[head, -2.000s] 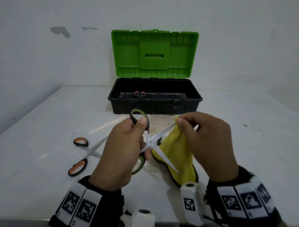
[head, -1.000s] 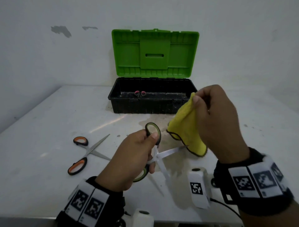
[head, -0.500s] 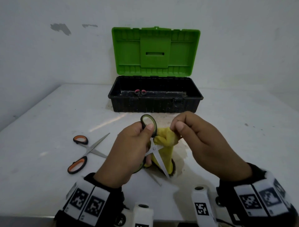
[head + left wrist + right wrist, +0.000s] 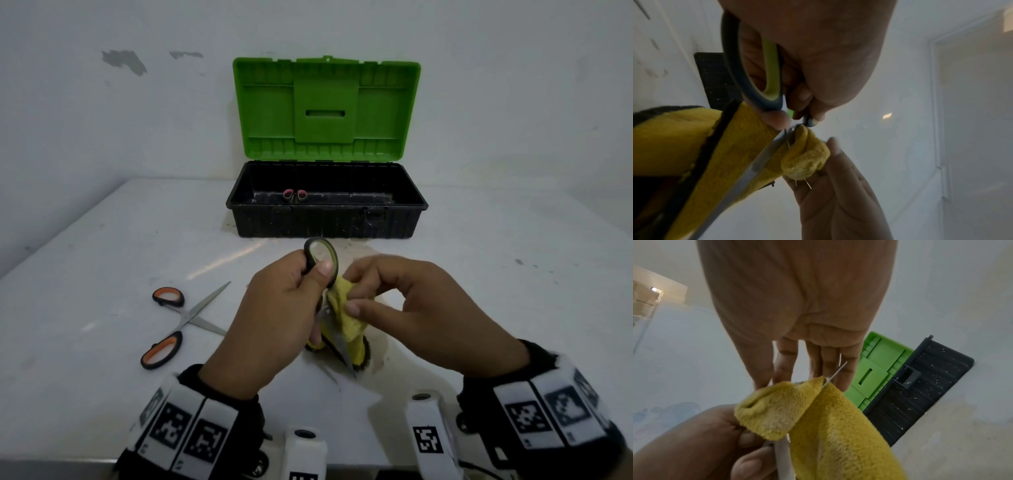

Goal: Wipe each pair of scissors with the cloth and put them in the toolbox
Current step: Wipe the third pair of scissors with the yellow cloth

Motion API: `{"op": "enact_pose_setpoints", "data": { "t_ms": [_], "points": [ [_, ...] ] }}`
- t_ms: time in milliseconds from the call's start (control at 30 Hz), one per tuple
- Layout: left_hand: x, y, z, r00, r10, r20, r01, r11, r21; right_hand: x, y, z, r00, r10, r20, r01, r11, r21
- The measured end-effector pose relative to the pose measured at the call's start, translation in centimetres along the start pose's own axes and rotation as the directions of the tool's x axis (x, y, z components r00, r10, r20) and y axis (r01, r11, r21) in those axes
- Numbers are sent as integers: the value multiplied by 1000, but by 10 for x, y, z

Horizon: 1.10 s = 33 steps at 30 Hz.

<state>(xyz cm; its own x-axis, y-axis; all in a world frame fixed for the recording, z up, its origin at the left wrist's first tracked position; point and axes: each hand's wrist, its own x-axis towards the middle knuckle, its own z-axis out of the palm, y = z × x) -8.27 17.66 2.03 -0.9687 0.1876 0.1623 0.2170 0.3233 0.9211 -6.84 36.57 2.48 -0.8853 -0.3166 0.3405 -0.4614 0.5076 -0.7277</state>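
Observation:
My left hand (image 4: 291,308) grips the green-and-black handled scissors (image 4: 320,255) by their handles, blades pointing down toward me. The scissors' handle loop (image 4: 756,78) fills the left wrist view, with a blade (image 4: 748,172) running along the cloth. My right hand (image 4: 394,308) pinches the yellow cloth (image 4: 346,315) around the upper blade near the pivot. The cloth (image 4: 828,426) hangs down past the blade (image 4: 782,456). Orange-handled scissors (image 4: 178,322) lie open on the table to the left. The black toolbox (image 4: 325,219) stands open behind, green lid (image 4: 325,109) up, with pink-handled scissors (image 4: 294,196) inside.
The white table (image 4: 102,240) meets a white wall behind the toolbox. Its near edge runs just below my wrists. A brownish stain (image 4: 376,359) marks the table under the cloth.
My right hand lifted the cloth away up to the right, then brought it back down and wrapped it round the blades near the pivot. The blades have drawn closer together.

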Motion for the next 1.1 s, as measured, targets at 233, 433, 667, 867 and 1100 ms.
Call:
{"op": "enact_pose_setpoints", "data": {
  "t_ms": [233, 433, 667, 867, 1100],
  "points": [
    [0, 0, 0, 991, 122, 61, -125, 991, 50, 8, -2, -1, 988, 48, 145, -28, 990, -136],
    [-5, -4, -4, 991, 103, 81, -103, 995, 2, 14, -4, -5, 943, 86, 321, -8, 972, -235],
    [-3, -9, -17, 998, 24, 52, -21, 997, -71, 19, -3, -15, 938, 77, 338, 10, 968, -249],
    [-1, -8, -19, 998, -3, 55, 9, 994, -107, 13, 2, -31, 948, 118, 297, -52, 974, -222],
    [-1, -8, -14, 999, -17, -34, 12, 987, -159, 6, 12, -46, 970, 162, 183, -121, 970, -213]
  ]
}}
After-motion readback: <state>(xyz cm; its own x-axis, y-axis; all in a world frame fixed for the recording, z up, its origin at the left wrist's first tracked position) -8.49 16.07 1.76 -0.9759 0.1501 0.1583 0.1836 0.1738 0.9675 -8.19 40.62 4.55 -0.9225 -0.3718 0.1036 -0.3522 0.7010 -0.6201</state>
